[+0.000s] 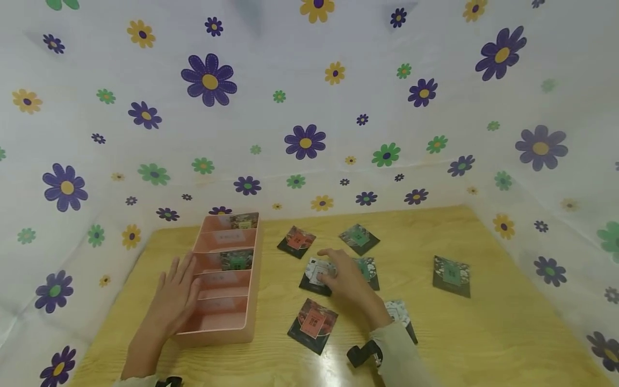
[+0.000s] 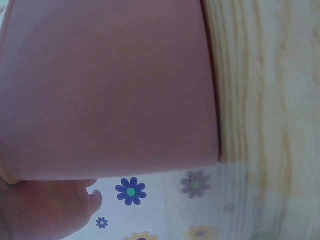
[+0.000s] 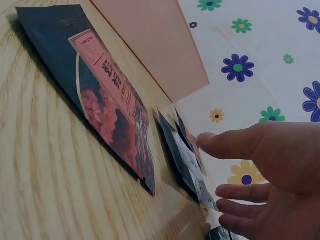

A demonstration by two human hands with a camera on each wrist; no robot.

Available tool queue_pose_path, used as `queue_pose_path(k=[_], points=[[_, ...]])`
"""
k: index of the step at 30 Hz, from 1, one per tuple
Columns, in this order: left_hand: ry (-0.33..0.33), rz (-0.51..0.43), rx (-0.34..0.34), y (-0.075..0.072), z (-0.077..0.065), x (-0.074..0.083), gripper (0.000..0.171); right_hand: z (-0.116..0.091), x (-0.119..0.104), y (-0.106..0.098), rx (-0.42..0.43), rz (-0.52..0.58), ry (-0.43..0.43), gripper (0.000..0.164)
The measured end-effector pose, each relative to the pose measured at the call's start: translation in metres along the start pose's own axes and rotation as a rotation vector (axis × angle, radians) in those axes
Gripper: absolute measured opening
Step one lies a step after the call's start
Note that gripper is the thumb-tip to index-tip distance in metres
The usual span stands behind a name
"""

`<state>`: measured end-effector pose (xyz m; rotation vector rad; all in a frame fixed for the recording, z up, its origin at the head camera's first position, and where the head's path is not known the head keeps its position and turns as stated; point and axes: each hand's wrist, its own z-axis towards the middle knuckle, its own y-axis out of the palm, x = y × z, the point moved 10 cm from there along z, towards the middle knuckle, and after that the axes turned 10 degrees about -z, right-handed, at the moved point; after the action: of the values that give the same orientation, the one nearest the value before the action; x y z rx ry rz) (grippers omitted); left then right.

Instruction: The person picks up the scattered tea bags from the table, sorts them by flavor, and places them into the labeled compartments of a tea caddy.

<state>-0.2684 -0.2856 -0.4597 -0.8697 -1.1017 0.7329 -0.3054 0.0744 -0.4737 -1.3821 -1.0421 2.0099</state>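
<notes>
My left hand [image 1: 169, 295] rests along the left side of a pink divided box [image 1: 217, 337], fingers straight. The left wrist view is mostly filled by the box's wall [image 2: 110, 90], with part of the hand [image 2: 45, 210] below. Over a packet with a white label [image 1: 316, 270] hovers my right hand [image 1: 349, 279], thumb and fingers spread apart. In the right wrist view the thumb and fingers of this hand [image 3: 280, 170] come close to that packet [image 3: 185, 162] without gripping it. A green-labelled packet [image 1: 369, 273] is partly hidden behind the hand.
Red-labelled packets lie near [image 1: 313, 324] and far [image 1: 296, 241]. Green-labelled packets lie at the back [image 1: 360, 238] and right [image 1: 452, 275]. The right forearm partly covers another white packet [image 1: 401, 314]. Two box compartments hold packets, one yellow-green [image 1: 245, 221], one green [image 1: 237, 262]. Flowered cloth [image 1: 271, 129] surrounds the table.
</notes>
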Motion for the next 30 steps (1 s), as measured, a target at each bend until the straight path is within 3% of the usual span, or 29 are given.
queue_pose_path(k=[5, 12, 30], points=[[0.005, -0.011, 0.034, -0.008, -0.006, -0.003, 0.059, 0.002, -0.004, 0.015, -0.078, -0.047, -0.01, 0.056], [-0.008, -0.023, 0.007, -0.004, -0.007, -0.003, 0.061, -0.003, 0.0, 0.019, -0.101, -0.1, 0.02, 0.054], [0.018, -0.033, 0.0, 0.001, -0.001, 0.001, 0.06, -0.001, 0.011, 0.008, -0.02, -0.003, 0.091, 0.044]])
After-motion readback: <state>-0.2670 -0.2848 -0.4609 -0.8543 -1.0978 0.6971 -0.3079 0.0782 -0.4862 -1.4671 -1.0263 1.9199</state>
